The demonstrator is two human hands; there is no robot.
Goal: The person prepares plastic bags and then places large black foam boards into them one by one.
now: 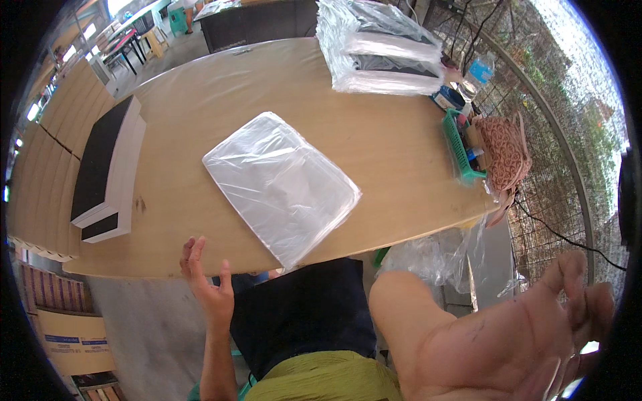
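Observation:
A flat, pale rectangular packet in shiny clear plastic [284,184] lies at a slant on the table [180,107]. One corner reaches the table's near edge. My left hand [208,284] is raised at that edge, left of the packet, fingers apart and holding nothing. Large and close in the lower right is my right hand [498,347], palm showing and fingers stretched toward the picture's rim. Nothing shows in it, and its fingertips are partly dark. Neither hand touches the packet.
Black-and-white long boxes [107,164] stand at the left beside stacked brown cartons [40,187]. Plastic-wrapped bundles [384,50] are piled at the far right. A green basket [456,147], patterned pouch [501,150] and bottle [480,70] line the right edge, near wire mesh.

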